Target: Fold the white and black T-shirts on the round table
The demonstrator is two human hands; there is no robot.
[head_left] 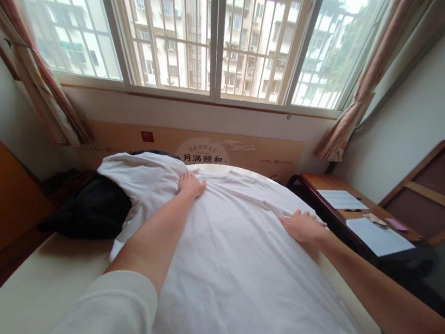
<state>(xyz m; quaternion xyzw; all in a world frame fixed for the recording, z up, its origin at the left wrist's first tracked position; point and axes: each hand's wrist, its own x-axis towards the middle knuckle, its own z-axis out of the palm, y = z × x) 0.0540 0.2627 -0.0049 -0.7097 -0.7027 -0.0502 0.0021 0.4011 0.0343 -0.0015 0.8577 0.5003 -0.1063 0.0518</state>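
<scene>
A white sheet (233,261) lies spread over a cream mattress (36,286). My left hand (191,184) rests palm down on the sheet near its far edge, fingers pressed into the cloth. My right hand (302,226) lies flat on the sheet's right side, fingers spread toward the left. Neither hand holds anything. A black garment (90,210) lies bunched at the far left, partly under the sheet's corner.
A dark wooden side table (322,186) with white papers (378,237) and a pen stands at the right. A cardboard panel (278,156) leans under the barred window (218,36). Curtains hang at both sides. A wooden headboard (434,191) leans at the far right.
</scene>
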